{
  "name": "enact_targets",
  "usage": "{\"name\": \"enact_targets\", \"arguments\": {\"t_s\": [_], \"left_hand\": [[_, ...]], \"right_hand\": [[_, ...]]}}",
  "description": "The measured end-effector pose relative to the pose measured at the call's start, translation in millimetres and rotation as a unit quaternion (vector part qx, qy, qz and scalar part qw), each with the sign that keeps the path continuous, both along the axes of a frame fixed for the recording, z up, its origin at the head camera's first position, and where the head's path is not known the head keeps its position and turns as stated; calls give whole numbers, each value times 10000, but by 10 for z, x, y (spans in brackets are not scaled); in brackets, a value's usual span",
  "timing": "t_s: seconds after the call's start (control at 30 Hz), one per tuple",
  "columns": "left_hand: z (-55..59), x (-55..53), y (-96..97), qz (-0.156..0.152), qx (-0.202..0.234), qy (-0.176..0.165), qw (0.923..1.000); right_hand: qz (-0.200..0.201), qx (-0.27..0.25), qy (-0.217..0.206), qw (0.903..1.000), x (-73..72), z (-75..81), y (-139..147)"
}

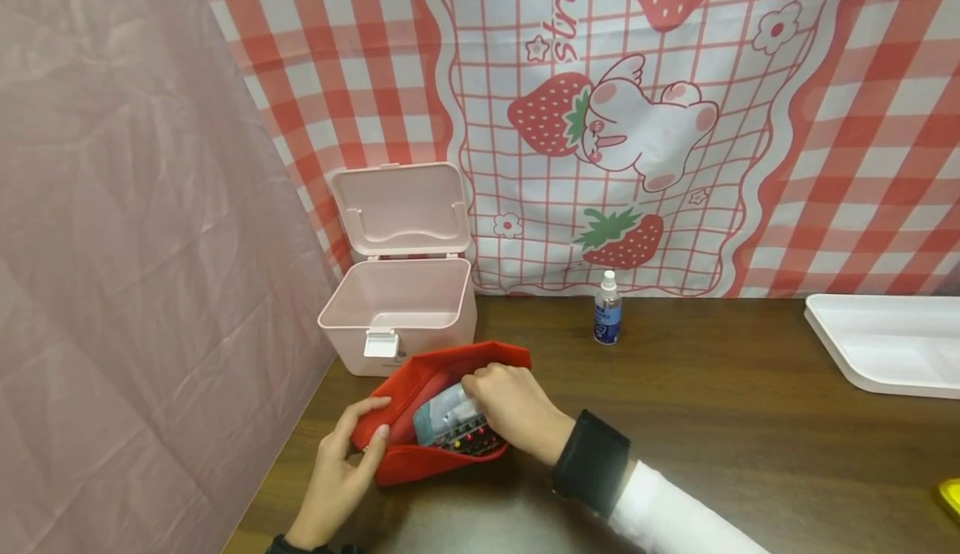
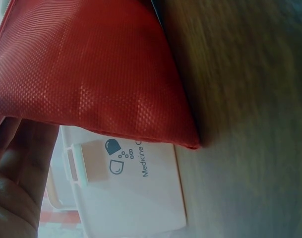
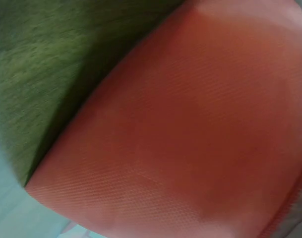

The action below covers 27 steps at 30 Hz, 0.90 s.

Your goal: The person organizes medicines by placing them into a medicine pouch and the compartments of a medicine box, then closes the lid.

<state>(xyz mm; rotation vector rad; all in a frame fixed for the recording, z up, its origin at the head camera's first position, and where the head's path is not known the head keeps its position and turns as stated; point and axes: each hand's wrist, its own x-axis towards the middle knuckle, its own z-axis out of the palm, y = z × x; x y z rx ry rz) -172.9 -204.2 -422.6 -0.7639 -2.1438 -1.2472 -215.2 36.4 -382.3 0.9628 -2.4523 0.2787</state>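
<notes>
The left hand (image 1: 337, 471) grips one end of a red pouch (image 1: 420, 464); the right hand (image 1: 517, 404) curls at a pale packet (image 1: 441, 414) inside, its hold hidden. The pouch gapes between them on the wooden table (image 1: 675, 421), before an open pink box (image 1: 427, 341); checked cloth (image 1: 375, 62) hangs beyond.

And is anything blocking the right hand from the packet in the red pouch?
Nothing visible: the right hand is at the open mouth of the red pouch, up against the pale packet. The left hand holds the pouch's left end, out of the way.
</notes>
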Motion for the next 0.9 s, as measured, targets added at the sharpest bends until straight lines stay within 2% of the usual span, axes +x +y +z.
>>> {"name": "enact_targets", "arguments": {"t_s": [0.17,0.67,0.9], "left_hand": [[9,-8,1,-81,24,177,9998],[9,1,0,-22,0,-201,9998],[-4,-7,3,1,4,106,9999]], "right_hand": [[-131,71,144,9998,44,48,31],[-122,54,83,9999,-11,37,54],[-94,35,353,9993,47,46,79]]}}
